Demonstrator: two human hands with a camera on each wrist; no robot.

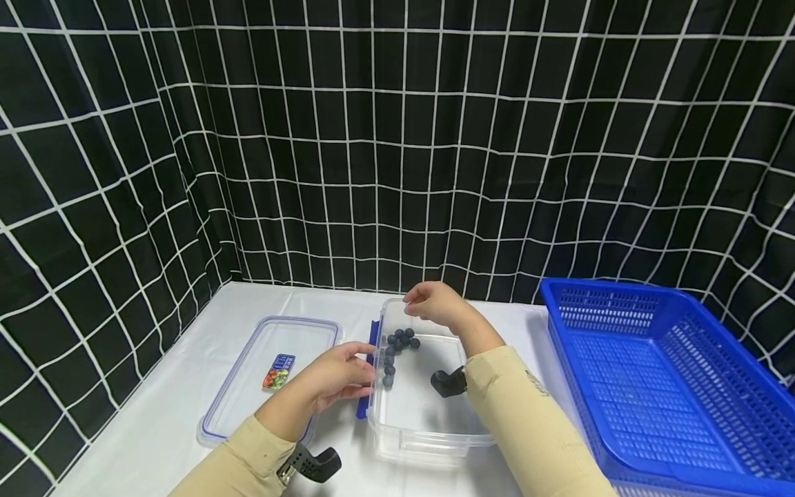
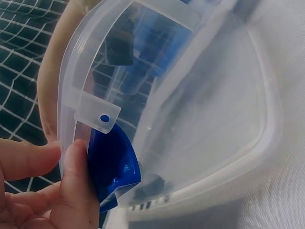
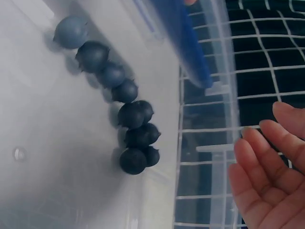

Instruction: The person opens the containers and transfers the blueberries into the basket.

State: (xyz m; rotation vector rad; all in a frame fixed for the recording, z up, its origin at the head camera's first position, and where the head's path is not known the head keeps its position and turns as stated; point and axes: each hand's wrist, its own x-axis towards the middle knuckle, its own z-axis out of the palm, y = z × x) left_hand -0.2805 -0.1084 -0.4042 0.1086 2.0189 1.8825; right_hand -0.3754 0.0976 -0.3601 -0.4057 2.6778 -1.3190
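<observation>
A clear plastic food container (image 1: 428,438) stands with its top uncovered, and blue latches (image 1: 361,408) hang on its left side. Several blueberries (image 3: 126,114) lie in a curved row along its left wall toward the far corner. My left hand (image 1: 343,373) grips that left side, with thumb and fingers (image 2: 78,176) at the rim beside a blue latch (image 2: 114,162). Over the far rim hovers my right hand (image 1: 437,304), its fingers (image 3: 255,155) loosely bent and nothing between them.
The container's clear lid (image 1: 248,359), edged in blue and carrying a fruit label (image 1: 279,371), lies to the left on the white table (image 1: 149,428). At the right stands a large blue plastic basket (image 1: 627,386). A black curtain (image 1: 397,152) with white grid lines closes off the back.
</observation>
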